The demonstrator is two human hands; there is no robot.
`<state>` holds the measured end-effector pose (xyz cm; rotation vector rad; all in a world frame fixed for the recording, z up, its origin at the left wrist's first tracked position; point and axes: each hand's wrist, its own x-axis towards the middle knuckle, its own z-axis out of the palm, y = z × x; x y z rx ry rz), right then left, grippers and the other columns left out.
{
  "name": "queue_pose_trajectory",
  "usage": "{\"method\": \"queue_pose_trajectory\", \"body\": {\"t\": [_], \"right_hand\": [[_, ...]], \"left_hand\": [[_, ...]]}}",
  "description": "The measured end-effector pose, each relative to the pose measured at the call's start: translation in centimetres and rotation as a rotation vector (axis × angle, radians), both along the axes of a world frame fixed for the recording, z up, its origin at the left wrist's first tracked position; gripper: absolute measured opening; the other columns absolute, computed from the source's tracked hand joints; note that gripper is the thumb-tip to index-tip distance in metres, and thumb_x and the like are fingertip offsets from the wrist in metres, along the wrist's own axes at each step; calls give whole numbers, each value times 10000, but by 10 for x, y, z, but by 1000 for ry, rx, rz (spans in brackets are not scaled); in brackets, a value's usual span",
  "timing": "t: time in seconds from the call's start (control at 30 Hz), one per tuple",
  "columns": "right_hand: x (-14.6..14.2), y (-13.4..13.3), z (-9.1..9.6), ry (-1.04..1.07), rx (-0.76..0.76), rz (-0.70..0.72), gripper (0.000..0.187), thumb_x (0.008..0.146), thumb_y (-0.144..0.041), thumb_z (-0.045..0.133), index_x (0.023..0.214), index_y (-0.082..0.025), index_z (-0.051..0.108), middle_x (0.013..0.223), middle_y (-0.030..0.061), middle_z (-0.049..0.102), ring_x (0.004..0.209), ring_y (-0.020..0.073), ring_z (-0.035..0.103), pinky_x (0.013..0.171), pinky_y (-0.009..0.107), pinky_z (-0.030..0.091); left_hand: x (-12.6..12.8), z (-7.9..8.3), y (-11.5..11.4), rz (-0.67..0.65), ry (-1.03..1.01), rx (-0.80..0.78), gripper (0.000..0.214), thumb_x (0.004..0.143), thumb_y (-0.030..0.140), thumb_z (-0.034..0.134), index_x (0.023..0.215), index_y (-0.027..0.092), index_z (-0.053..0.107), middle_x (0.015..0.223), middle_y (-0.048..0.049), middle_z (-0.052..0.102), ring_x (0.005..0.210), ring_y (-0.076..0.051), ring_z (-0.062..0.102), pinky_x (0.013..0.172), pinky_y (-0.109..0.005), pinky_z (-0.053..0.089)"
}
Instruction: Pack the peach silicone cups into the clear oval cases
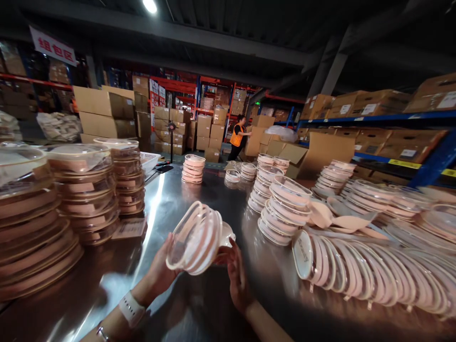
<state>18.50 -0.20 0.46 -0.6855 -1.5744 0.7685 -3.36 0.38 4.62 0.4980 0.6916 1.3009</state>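
Note:
In front of me, above the metal table, a short bundle of round clear pouches with pale pink bands is tilted on its side. My left hand, with a white watch on the wrist, is closed around its left edge. At the right end of the bundle my right hand has its fingers round a small whitish end piece; the exact grip is partly hidden. To the right lies a long row of similar pouches, standing on edge against each other.
Tall pouch stacks line the left side, with a paper label sheet beside them. More stacks stand at right, and a short one at the back. A phone lies near a white basket. A person in an orange vest handles cartons beyond.

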Motion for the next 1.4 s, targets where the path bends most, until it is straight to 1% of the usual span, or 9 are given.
{"method": "queue_pose_trajectory", "body": {"t": [0.1,0.27,0.37,0.5,0.63,0.93,1.17,1.3,1.4], "right_hand": [[4,3,-7,-140,132,-127,453,1053,-440,369,1488,-318,332,1171,75,673,935,202,706,849,363,604],[12,22,-24,-650,343,-363,548,912,-207,559,1448,-243,451,1390,152,579,1323,349,524,1086,579,449],[20,37,-30,-870,214,-502,647,776,-107,634,1409,-197,533,1499,191,466,1422,440,371,1113,673,364],[34,56,-35,-866,33,-612,612,752,-46,614,1340,-218,602,1529,151,429,1455,398,332,1162,615,336],[41,69,-45,-726,-16,-582,634,716,-33,588,1312,-249,605,1500,117,447,1426,348,396,1145,574,385],[25,73,-30,-692,-63,-450,557,695,53,512,1149,-206,704,1451,124,519,1287,293,578,1102,469,456],[15,65,-23,-759,28,-301,350,662,57,594,902,-145,750,1311,189,608,1242,326,609,1057,445,499],[11,57,-37,-684,233,-176,427,751,-69,640,1148,-214,707,1405,173,533,1260,336,589,1043,480,513],[6,56,-48,-570,185,-222,732,738,-71,642,1430,-259,496,1516,179,383,1298,335,556,1069,489,492]], "left_hand": [[-1,9,-5,-53,-87,-161,285,963,355,512,1005,127,678,879,-141,762,704,-226,739,606,-317,620],[1,13,-4,47,-182,-258,298,1012,273,390,1150,143,619,800,-121,766,610,-240,738,494,-318,613],[0,8,4,186,-189,-214,330,1028,290,344,1201,159,593,819,-93,766,670,-225,750,540,-302,622],[-8,-4,17,382,-176,-216,345,1034,319,319,1249,197,560,866,-34,742,780,-169,734,714,-269,618],[-12,-18,24,366,-121,-273,247,993,300,449,1206,228,553,955,-25,707,867,-161,713,848,-260,576],[12,-35,16,-44,115,-334,246,918,153,557,1161,112,543,990,-138,702,783,-202,742,771,-301,590],[12,-44,23,26,240,-148,382,776,200,744,1110,136,570,880,-91,732,769,-215,737,770,-320,595],[17,-57,33,129,420,18,459,418,39,844,826,176,685,776,-73,756,862,-322,720,839,-403,594],[19,-59,30,196,563,196,415,405,91,812,795,207,733,884,-92,795,960,-386,702,937,-479,564]]}}
